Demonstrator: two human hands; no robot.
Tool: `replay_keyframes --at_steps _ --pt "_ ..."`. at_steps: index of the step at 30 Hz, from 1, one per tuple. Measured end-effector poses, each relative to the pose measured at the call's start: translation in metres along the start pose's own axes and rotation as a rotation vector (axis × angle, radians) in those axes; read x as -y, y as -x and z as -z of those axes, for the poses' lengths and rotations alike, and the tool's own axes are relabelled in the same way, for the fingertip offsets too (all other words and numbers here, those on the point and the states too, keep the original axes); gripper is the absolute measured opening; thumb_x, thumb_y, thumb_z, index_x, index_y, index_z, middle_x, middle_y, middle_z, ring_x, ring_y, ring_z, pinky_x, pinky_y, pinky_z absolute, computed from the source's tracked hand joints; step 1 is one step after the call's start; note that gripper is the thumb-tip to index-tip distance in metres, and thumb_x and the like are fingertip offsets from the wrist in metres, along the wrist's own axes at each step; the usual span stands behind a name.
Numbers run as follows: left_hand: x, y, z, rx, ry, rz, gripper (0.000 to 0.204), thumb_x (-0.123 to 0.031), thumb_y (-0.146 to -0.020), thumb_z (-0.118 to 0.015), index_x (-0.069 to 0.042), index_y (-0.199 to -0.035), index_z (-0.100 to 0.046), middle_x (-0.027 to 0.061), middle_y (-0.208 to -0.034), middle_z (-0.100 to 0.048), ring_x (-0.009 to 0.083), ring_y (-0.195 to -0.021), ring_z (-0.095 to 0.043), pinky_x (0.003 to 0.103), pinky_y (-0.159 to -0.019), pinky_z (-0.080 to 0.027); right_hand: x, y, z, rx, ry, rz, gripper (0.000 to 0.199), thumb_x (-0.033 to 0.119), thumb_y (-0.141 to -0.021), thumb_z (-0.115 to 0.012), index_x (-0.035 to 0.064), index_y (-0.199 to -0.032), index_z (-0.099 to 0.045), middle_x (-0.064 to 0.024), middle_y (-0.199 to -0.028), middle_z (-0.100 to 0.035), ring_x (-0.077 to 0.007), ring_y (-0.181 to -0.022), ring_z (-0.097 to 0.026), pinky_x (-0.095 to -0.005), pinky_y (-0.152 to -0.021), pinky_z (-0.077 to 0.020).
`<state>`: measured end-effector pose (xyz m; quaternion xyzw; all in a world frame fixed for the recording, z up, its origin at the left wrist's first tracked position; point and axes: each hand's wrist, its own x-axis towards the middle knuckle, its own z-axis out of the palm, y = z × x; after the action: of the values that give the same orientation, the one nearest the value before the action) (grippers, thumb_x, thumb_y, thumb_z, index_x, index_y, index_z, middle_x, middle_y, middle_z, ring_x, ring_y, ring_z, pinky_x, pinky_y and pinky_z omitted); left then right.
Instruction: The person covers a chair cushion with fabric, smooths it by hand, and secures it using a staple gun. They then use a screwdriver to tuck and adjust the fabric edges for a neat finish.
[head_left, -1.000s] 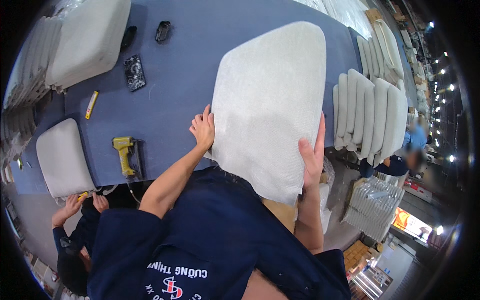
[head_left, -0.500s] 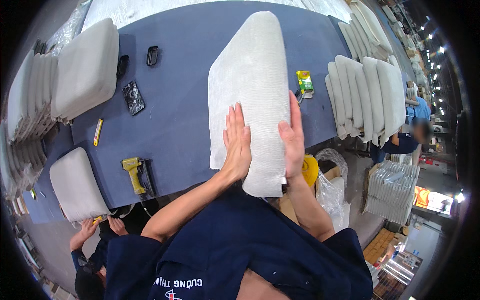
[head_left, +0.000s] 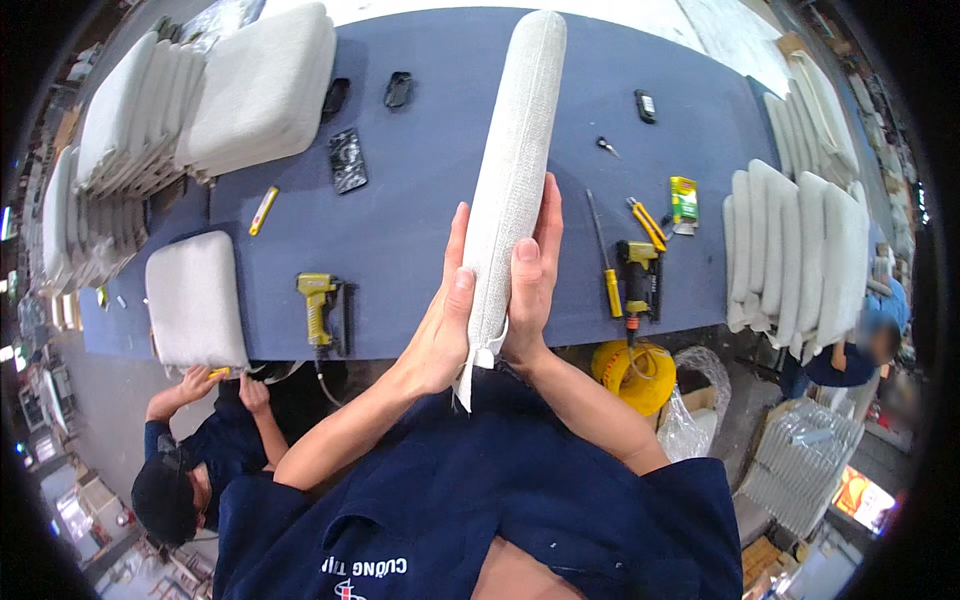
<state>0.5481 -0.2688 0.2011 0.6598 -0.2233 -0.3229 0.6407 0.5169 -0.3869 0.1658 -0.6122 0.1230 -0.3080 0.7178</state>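
A light grey fabric-covered seat cushion (head_left: 518,150) stands on its narrow edge in front of me, its long seam side turned up toward me. My left hand (head_left: 441,325) presses flat along its left face. Against the right face lies my right hand (head_left: 529,295), thumb near the upper edge. Both hands grip the cushion between them. At its near end a loose flap of fabric (head_left: 465,385) hangs down. The cushion's wide faces are mostly hidden from this angle.
Stapler guns (head_left: 317,305) lie on the blue-grey table (head_left: 410,200), one each side. A screwdriver (head_left: 611,285), yellow cutters (head_left: 262,211) and a phone (head_left: 348,160) lie there too. Cushion stacks (head_left: 800,255) flank me. A co-worker (head_left: 200,455) handles another cushion (head_left: 197,300) at left.
The cushion has turned from showing its broad face to standing edge-up. My left hand has moved from that face to the cushion's left side. The view has shifted, revealing tools at right.
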Motion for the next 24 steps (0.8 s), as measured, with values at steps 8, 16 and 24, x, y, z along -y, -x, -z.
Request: replay_keyframes --at_steps 8,16,24 --pt "-0.023 0.015 0.035 -0.002 -0.23 0.078 0.085 -0.05 -0.113 -0.033 0.0 -0.168 0.009 0.0356 -0.167 -0.026 0.0454 -0.156 -0.03 0.048 -0.126 -0.026 -0.018 0.0 -0.026 0.027 0.189 0.128 0.074 0.037 -0.107 -0.045 -0.0043 -0.164 -0.024 -0.0288 -0.17 -0.018 -0.0431 -0.159 -0.017 -0.0541 -0.128 -0.0141" --pt "-0.042 0.017 0.078 -0.008 -0.542 0.182 0.087 -0.026 -0.107 -0.052 0.0 -0.167 0.005 0.0425 -0.142 -0.053 0.0468 -0.134 -0.059 0.046 -0.114 -0.043 -0.028 -0.003 -0.029 0.256 0.127 0.134 0.067 0.036 -0.108 -0.046 -0.0027 -0.161 -0.033 -0.0267 -0.174 -0.015 -0.0414 -0.162 -0.012 -0.0531 -0.13 -0.0101" --pt "-0.014 0.025 0.123 -0.218 -0.488 0.15 0.074 -0.025 -0.107 -0.052 -0.001 -0.168 -0.018 0.0243 -0.166 -0.035 0.032 -0.154 -0.034 0.04 -0.126 -0.024 -0.112 0.044 0.103 0.621 0.507 -0.24 0.044 0.032 -0.105 -0.059 0.0056 -0.141 -0.064 -0.0203 -0.157 -0.052 -0.0375 -0.147 -0.049 -0.0451 -0.12 -0.0397"
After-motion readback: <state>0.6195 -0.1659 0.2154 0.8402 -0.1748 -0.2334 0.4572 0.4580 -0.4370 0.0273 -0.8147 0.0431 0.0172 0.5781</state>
